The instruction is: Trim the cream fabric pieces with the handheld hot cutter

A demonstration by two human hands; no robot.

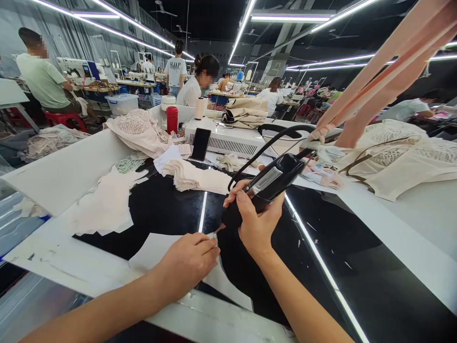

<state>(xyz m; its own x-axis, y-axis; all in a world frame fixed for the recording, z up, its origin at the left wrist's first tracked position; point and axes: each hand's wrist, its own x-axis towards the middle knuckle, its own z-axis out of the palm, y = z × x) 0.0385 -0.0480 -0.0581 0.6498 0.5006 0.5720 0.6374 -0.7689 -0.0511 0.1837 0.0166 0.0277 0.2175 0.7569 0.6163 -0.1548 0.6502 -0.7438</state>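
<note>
In the head view my right hand [255,216] is wrapped round a black handheld tool [276,178] with a silver plate on its side and a black cord. The tool tilts down to the left, its thin tip near my left fingertips. My left hand [194,259] has its fingers pressed together on a pale fabric piece [155,247] at the table's front edge. A narrow part of that piece [228,286] shows to the right of my left hand. Under both hands lies the glossy black table surface [171,205].
Stacked pale fabric pieces [196,176], a phone [201,144] and a red bottle [172,119] stand or lie behind. Cut fabric [107,202] is at left, lace garments [400,152] at right. Pink straps [392,71] hang at upper right. Several people sit or stand beyond.
</note>
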